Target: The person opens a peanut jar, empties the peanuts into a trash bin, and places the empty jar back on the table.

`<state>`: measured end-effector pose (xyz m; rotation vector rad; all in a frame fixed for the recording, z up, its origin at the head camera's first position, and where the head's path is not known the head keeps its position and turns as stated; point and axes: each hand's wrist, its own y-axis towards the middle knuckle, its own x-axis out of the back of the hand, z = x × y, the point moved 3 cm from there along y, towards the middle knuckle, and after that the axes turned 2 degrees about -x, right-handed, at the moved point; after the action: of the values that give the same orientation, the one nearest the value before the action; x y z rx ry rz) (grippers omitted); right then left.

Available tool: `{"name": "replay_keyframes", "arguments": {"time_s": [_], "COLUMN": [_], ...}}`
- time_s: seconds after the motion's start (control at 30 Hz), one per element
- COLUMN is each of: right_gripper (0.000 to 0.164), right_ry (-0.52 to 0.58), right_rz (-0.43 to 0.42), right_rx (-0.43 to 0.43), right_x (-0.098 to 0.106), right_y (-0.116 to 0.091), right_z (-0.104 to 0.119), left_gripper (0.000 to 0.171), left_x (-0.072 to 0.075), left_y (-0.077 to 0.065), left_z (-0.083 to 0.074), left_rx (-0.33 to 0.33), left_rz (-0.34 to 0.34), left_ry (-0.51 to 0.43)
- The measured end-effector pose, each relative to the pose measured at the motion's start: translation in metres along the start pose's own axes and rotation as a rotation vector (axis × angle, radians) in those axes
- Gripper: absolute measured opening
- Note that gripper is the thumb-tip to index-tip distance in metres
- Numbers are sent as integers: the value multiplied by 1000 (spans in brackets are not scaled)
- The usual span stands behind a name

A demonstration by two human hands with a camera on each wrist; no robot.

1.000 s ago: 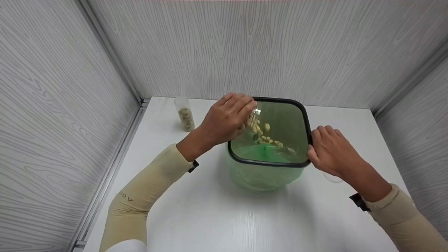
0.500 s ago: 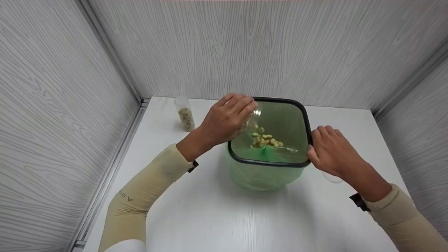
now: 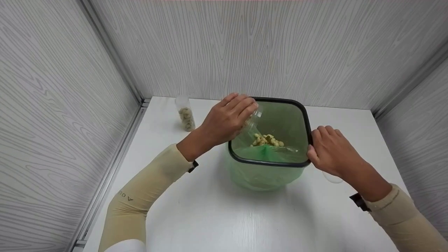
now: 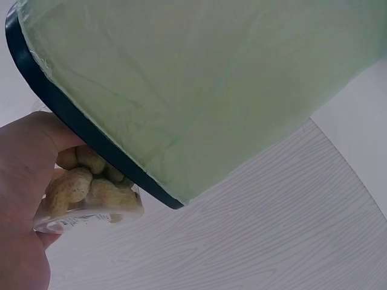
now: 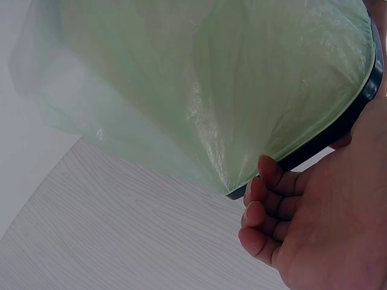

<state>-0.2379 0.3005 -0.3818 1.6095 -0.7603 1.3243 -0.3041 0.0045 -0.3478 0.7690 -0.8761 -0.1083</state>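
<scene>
My left hand point(image 3: 227, 119) grips a clear plastic jar point(image 4: 91, 220), tilted over the left edge of a bin with a dark rim point(image 3: 269, 163). Some peanuts in their shells point(image 4: 106, 196) are still inside the jar, as the left wrist view shows. A pale green bag point(image 3: 262, 178) lines the bin and hangs down over its outside. Down in the bag lies a heap of peanuts point(image 3: 267, 140). At the opposite side, my right hand point(image 3: 332, 150) holds the rim, with fingers curled against the bag outside.
A tall clear container point(image 3: 185, 113), partly filled with pale pieces, stands at the back left of the white table point(image 3: 210, 217). A clear round object point(image 3: 332, 178) lies partly under the right wrist. Grey wood-grain panels enclose the table's back and sides.
Peanuts that were dropping from the jar have landed in a heap in the bag. Both hands have kept nearly the same positions.
</scene>
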Motion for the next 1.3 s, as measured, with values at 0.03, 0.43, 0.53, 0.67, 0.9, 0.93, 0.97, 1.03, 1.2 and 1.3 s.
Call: {"name": "replay_keyframes", "arguments": {"time_s": [0.03,0.43,0.53,0.67,0.9,0.93,0.97,1.03,1.2,1.3], "right_gripper": [22,23,23,23,23,23,23,23,23,23], "right_ry": [1,6,8,4,-1,1,2,5,7,9], "right_rz": [-2,17,17,5,6,5,3,-3,0,7], "right_rx": [0,-16,-16,-5,-12,-13,-13,-10,-11,-14], "right_x": [0,-1,-1,-2,-2,-1,-1,-1,0,-1], "right_y": [0,1,2,3,1,1,1,1,1,1], "right_z": [0,-2,-2,-1,-2,-2,-2,-2,-1,-1], "left_gripper": [32,30,30,29,31,31,32,32,33,32], "left_x": [0,0,0,-2,-4,-4,-3,-3,-3,-2], "left_y": [0,2,3,2,3,3,4,4,6,6], "left_z": [0,0,0,0,-2,-2,-2,-2,-3,-3], "left_rx": [0,-33,-43,-51,-60,-65,-71,-81,-107,-125], "left_rz": [-2,-9,2,16,44,48,49,51,48,36], "left_ry": [1,11,8,14,37,41,45,52,59,69]}}
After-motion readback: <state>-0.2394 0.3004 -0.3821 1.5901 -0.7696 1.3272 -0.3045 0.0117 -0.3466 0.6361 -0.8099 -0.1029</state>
